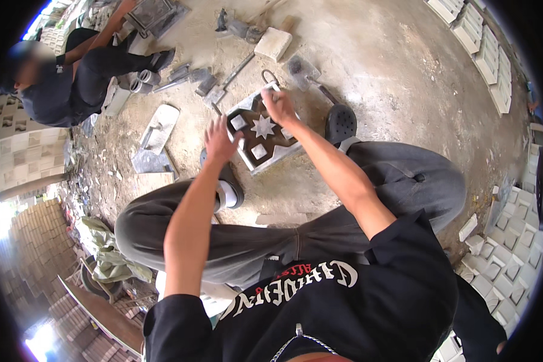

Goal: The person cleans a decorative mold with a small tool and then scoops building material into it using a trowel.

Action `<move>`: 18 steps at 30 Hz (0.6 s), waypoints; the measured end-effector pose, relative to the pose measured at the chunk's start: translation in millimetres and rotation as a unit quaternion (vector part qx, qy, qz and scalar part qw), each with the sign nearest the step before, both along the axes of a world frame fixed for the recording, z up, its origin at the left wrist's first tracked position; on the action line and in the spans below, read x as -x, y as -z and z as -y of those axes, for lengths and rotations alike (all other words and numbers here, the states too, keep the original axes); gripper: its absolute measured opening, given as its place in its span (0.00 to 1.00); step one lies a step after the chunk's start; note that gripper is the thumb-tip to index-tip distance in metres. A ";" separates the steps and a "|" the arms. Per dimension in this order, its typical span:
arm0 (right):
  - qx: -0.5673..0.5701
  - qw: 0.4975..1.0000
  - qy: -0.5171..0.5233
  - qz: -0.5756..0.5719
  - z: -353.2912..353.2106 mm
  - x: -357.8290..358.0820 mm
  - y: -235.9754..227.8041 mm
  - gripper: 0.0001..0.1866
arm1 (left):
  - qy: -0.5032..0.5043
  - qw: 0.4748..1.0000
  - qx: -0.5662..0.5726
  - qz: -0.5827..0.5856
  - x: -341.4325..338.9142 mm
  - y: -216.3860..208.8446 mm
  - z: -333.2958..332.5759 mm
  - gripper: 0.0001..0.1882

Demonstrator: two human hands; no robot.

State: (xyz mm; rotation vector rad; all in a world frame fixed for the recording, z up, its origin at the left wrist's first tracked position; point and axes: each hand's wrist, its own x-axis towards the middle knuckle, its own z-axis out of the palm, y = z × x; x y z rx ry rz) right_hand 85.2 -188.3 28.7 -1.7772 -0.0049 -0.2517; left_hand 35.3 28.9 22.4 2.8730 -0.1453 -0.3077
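On the floor between my feet lies a square metal mould (273, 163) with a loop handle at its far side. Its dark inside holds a pale star-shaped piece (263, 127) and several small pale squares. My left hand (219, 142) is at the mould's left corner, fingers spread, with no object visible in it. Over the far edge, near the loop handle (269, 76), my right hand (279, 108) has its fingers curled together. What those fingers hold, if anything, is hidden and slightly blurred.
A flat float (160, 128) lies to the left. Trowels (214, 95), a pale block (273, 44) and a flat tool (301, 69) lie beyond the mould. Another person (72, 84) squats at far left beside another metal mould (154, 15). Pale blocks (489, 54) line the right.
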 end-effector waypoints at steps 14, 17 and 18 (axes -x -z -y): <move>-0.070 0.994 0.061 -0.055 6.2 1.1 13.2 0.28 | 0.065 0.992 0.075 0.078 -54.7 -244.0 -17.8 0.12; -0.187 0.980 0.073 -0.006 8.3 0.1 -16.2 0.27 | 0.044 0.984 0.122 0.124 -40.1 -265.3 -21.2 0.13; -0.242 0.968 0.060 0.032 9.8 3.6 -30.3 0.26 | 0.036 0.981 0.135 0.134 -37.4 -270.6 -23.4 0.14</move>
